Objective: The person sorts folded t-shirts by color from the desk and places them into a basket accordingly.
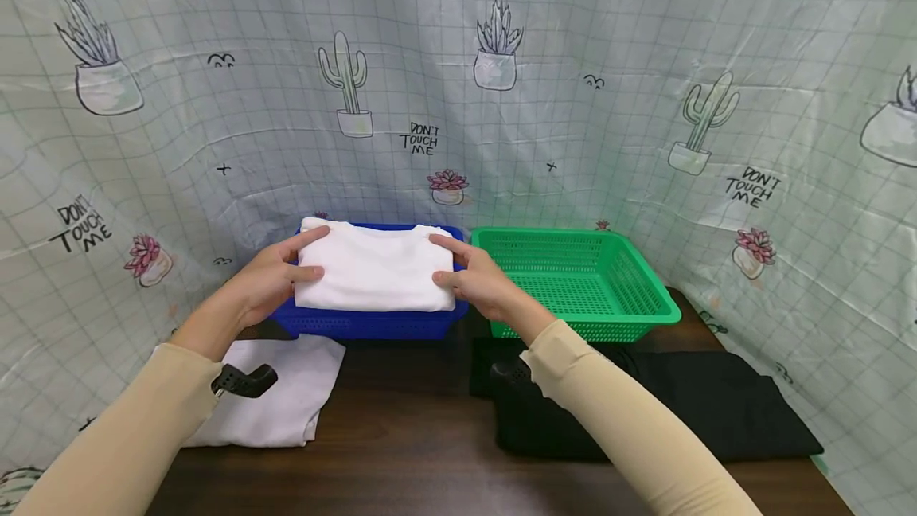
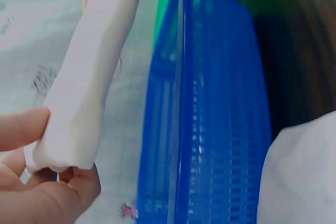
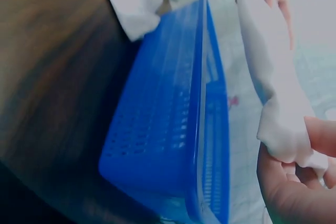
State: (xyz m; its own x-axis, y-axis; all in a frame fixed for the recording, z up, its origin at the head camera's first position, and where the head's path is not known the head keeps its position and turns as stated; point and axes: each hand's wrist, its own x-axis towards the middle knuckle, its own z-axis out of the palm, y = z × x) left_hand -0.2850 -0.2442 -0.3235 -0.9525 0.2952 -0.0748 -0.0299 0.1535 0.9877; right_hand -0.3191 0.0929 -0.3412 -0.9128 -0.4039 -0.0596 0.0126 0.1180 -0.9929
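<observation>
Both hands hold a folded white shirt level above the blue basket. My left hand grips the shirt's left edge, thumb on top and fingers tucked beneath, as the left wrist view shows. At the opposite edge my right hand pinches the fabric the same way. A neckline curve shows along the shirt's far side. In both wrist views the folded shirt hangs apart from the basket's rim. Most of the basket's inside is hidden under the shirt.
A green basket stands right of the blue one. White cloth lies on the dark wooden table at left, partly under my left forearm. Folded black clothing lies at right, beneath my right forearm. A patterned curtain hangs behind.
</observation>
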